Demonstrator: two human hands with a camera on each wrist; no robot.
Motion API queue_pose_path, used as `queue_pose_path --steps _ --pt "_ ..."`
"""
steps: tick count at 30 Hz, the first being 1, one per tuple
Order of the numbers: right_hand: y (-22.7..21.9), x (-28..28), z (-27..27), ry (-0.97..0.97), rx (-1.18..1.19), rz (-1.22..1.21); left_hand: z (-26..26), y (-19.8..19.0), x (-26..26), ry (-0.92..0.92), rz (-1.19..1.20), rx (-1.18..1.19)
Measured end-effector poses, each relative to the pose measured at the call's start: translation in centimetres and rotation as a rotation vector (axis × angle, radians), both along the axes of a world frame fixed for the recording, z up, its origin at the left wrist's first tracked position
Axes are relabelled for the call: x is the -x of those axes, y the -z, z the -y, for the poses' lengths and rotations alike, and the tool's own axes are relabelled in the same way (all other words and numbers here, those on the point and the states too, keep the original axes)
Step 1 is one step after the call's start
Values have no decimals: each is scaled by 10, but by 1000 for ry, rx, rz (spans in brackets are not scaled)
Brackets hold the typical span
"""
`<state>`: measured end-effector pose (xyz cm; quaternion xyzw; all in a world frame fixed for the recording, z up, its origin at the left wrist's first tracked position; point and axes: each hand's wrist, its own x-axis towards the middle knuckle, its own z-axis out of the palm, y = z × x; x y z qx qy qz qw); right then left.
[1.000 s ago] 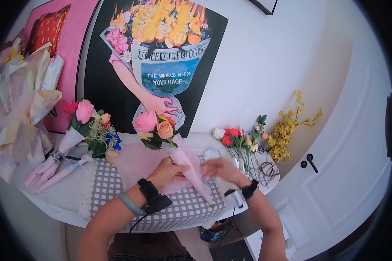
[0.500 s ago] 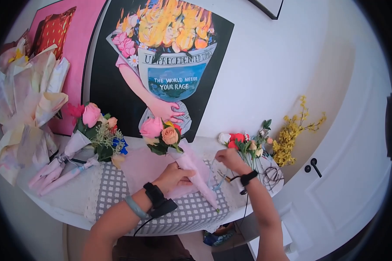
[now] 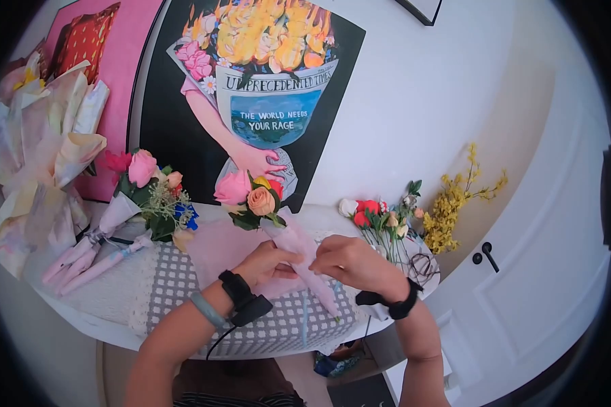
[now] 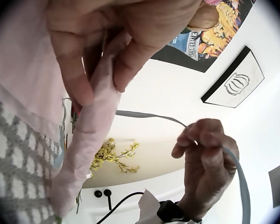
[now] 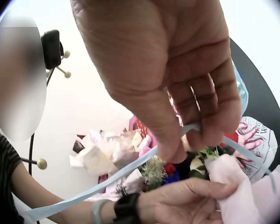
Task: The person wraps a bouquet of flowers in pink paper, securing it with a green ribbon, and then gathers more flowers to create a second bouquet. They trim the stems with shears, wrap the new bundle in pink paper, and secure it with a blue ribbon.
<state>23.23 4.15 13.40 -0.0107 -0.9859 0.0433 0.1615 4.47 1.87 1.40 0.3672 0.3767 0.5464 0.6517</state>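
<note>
Pink and peach roses [image 3: 261, 201] stand out of a pink paper wrap [image 3: 293, 244] that tapers to a stem end at lower right. My left hand [image 3: 270, 264] grips this wrap around its middle; in the left wrist view the fingers and thumb of my left hand [image 4: 107, 51] close on the pink paper [image 4: 95, 119]. Just right of the wrap, my right hand [image 3: 349, 261] pinches a light blue ribbon [image 5: 126, 175] between thumb and fingers. From the wrap the ribbon [image 4: 144, 114] runs across to my right hand [image 4: 207, 154], with its tail hanging beyond.
Wrapped bouquets [image 3: 119, 217] lie at the left beside a large paper-wrapped bundle [image 3: 41, 142]. Loose flowers [image 3: 380, 217] and yellow sprigs [image 3: 445, 210] are at the right. A checked cloth [image 3: 176, 292] covers part of the table. A painting [image 3: 251, 102] leans on the wall behind.
My right hand first moved away to the right and up with the ribbon, then came back left, close to the wrap. My left hand keeps its grip on the wrap.
</note>
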Motion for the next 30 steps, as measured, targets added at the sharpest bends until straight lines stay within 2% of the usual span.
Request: queue_pose_path --steps 3,6,9,12,18,26,30 --pt "21 15 -23 149 -142 7 0 1 -2 -6 -19 -22" --pt "30 25 -34 257 -71 -81 3 -2 -5 -56 -60 -38" --pt "35 29 -41 227 -74 -103 0 0 -3 -61 -119 -21" --pt "45 26 -50 164 79 -163 2 -1 -1 -32 -132 6" --pt "44 14 -41 147 142 -93 10 -12 -4 22 -100 31" --pt "44 6 -36 94 48 -192 5 -10 -1 121 -48 11" --pt "54 5 -45 153 -74 -219 2 -2 -5 73 -95 -35"
